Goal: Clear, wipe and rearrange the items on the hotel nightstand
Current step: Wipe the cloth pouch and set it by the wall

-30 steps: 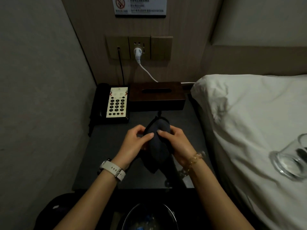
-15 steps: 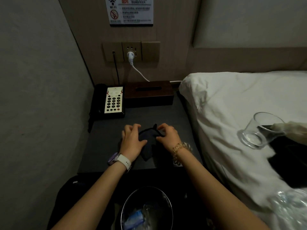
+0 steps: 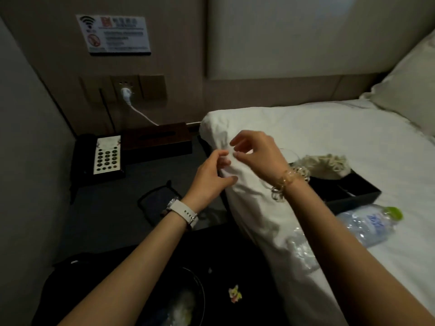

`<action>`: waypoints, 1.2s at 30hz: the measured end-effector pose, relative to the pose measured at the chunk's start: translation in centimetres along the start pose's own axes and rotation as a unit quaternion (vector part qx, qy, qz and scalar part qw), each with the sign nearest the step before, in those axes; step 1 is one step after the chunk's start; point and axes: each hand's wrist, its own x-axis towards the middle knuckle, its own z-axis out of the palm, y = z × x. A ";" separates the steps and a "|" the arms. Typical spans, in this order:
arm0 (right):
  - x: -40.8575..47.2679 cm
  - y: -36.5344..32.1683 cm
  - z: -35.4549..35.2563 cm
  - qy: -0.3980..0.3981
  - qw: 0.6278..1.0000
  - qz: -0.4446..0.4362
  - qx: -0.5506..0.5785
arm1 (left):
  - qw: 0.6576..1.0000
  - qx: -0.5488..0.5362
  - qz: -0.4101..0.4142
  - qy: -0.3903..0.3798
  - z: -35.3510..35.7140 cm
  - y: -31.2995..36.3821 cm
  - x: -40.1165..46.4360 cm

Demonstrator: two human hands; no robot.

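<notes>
While dark cloth (image 3: 157, 203) lies on nightstand (image 3: 98, 208), both hands' fingers (image 3: 237, 156) loose, empty.

My right hand (image 3: 256, 156) is covering most of the glass (image 3: 290, 154), and my left arm is hiding part of the dark cloth (image 3: 155, 203) on the table (image 3: 106, 208). The bin (image 3: 188, 300) is running off the bottom edge, and the wall sign (image 3: 114, 34) is blurring beyond reading.

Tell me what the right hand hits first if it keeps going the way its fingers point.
The right hand points left toward the left hand, so it would likely meet those fingers first; depth is unclear.
</notes>
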 end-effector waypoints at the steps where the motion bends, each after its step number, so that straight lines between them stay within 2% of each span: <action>1: -0.2 0.4 -1.8 0.016 1.000 -0.002 0.002 | 1.000 -0.002 -0.006 -0.016 1.1 0.6 0.2; 6: -0.8 4.0 -9.5 0.067 0.996 0.035 -0.050 | 1.000 0.013 0.006 -0.026 6.0 3.1 0.5; 12: -2.6 9.7 -13.6 -0.099 0.964 0.148 -0.197 | 0.997 0.060 0.054 0.000 9.0 4.2 1.0; 15: -3.0 10.6 -13.4 -0.125 0.960 0.150 -0.202 | 0.994 0.078 0.082 0.003 9.7 4.7 1.3; 18: -2.6 10.7 -13.3 -0.078 0.961 0.139 -0.225 | 0.992 0.085 0.095 -0.003 9.9 5.1 1.8; 23: -0.5 10.2 -13.2 0.100 0.965 0.125 -0.208 | 0.992 0.067 0.103 -0.004 8.8 5.5 2.5; 27: 2.1 8.3 -12.7 0.193 0.959 0.096 -0.183 | 0.994 0.046 0.102 0.011 6.2 5.5 3.2; 30: 4.5 5.8 -11.8 0.202 0.965 0.030 -0.166 | 0.995 0.030 0.093 0.028 3.3 5.0 3.9; 36: 8.0 -0.3 -6.9 0.156 0.984 -0.057 -0.065 | 0.996 0.027 0.075 0.046 -3.4 2.2 5.1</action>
